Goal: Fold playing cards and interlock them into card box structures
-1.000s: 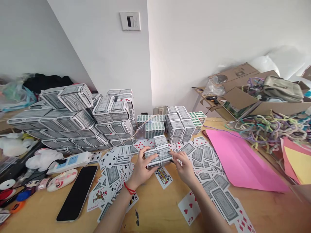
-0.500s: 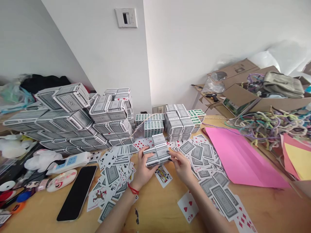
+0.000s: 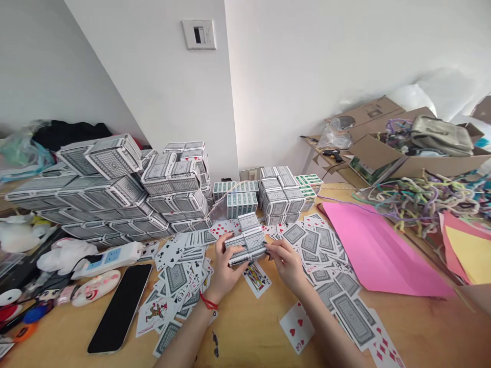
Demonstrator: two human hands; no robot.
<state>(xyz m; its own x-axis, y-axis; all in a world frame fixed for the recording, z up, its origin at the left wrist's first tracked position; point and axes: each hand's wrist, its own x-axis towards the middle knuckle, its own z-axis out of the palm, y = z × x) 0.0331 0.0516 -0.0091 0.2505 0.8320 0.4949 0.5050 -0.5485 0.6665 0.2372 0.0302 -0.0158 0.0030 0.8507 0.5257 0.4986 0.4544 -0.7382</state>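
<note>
A small block folded from playing cards (image 3: 254,242), grey-patterned backs outward, is held low over the table. My left hand (image 3: 226,271), with a red string on the wrist, wraps its left end, fingers on top and thumb at the near side. My right hand (image 3: 287,263) pinches at the block's right end; its fingertips partly cover what they grip there. Just below the block lies a face card (image 3: 258,280). Loose playing cards spread on both sides, among them a joker (image 3: 156,313) to the left and a three of hearts (image 3: 297,328) near my right forearm.
Stacked card blocks (image 3: 115,191) rise at the back left, with a smaller stack (image 3: 282,194) behind my hands. Green card boxes (image 3: 241,204) stand between them. A phone (image 3: 119,309) and power strip (image 3: 113,258) lie left; pink paper (image 3: 383,255) and tangled yarn (image 3: 414,197) lie right.
Both hands keep hold of the card block, with the right fingers shifted slightly at its right end. The whole view has moved a little.
</note>
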